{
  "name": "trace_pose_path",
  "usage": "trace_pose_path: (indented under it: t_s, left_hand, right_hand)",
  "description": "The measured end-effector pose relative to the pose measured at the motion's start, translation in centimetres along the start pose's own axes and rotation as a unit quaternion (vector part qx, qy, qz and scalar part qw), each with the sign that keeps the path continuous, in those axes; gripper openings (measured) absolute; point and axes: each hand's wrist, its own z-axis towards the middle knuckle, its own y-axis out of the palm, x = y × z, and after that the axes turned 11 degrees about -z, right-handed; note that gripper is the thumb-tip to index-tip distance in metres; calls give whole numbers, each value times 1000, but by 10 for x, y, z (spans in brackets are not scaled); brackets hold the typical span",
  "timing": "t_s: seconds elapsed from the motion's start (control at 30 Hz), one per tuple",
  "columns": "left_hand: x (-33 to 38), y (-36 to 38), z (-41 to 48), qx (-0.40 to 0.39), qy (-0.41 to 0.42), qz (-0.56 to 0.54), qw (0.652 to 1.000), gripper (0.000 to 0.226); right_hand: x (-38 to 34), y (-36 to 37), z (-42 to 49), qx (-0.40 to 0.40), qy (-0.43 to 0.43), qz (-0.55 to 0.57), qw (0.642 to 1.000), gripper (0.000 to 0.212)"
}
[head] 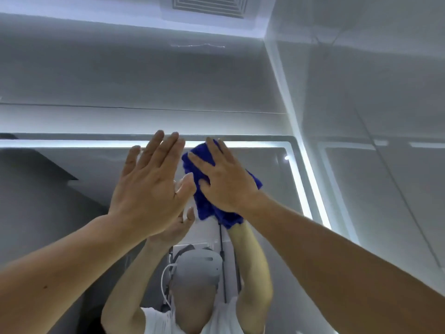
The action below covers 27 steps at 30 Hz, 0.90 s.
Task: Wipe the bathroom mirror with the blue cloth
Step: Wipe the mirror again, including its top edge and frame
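I see the right hand pressing the blue cloth flat against the mirror near its top edge, fingers straight and spread, the cloth bunched under the palm and spilling out below it. The left hand is beside it, flat and holding nothing. I count one cloth and two hands. A lit strip frames the mirror; grey wall panels surround it, with a ceiling vent above
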Motion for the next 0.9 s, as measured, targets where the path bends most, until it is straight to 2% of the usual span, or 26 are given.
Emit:
trace_pose_path:
  t_s: [0.07, 0.13, 0.2, 0.27, 0.33, 0.4, 0.47, 0.57, 0.67, 0.7, 0.8, 0.9]
  left_hand:
    - [2, 2, -2, 1, -4, -11, 1000, 74]
    - [4, 3, -8, -5, -9, -17, 1000, 74]
    - [2, 1, -16, -15, -9, -7, 1000, 74]
    - [-3, -3, -24, -23, -3, 3, 1000, 74]
    - [-8, -8, -32, -30, -2, 7, 1000, 73]
    - [-13, -12, -39, -38, -1, 17, 999, 72]
    - [-16, -14, -42, -52, 2, 40, 998, 72]
    - [-13, -13, -37, -54, -5, 48, 997, 69]
    - [-4, -6, -30, -48, -9, 57, 997, 67]
    - [-1, -5, -27, -43, -7, 56, 997, 69]
    - [3, -7, -25, -35, 4, 36, 999, 77]
    - [-3, -8, -31, -39, 5, 36, 999, 75]
  right_hand:
    - [6, 0, -43, -3, -107, 6, 994, 53]
    - [28, 1, -75, -12, -152, 11, 988, 52]
    - [58, 1, -85, -4, -81, 29, 996, 55]
    - [83, 0, -72, -15, 85, 54, 995, 57]
    - [94, 0, -44, -23, 231, 77, 970, 56]
    - [88, 1, -6, -28, 298, 74, 951, 58]
    - [68, 1, 26, -32, 271, 47, 961, 57]
    - [32, 1, 45, -31, 148, 5, 988, 57]
    - [42, 2, 26, -39, 71, -11, 997, 56]
    - [57, 1, 18, -36, 80, -5, 996, 55]
    - [105, -6, -1, -46, 216, 26, 975, 53]
    - [106, -6, 0, -52, 304, 16, 951, 57]
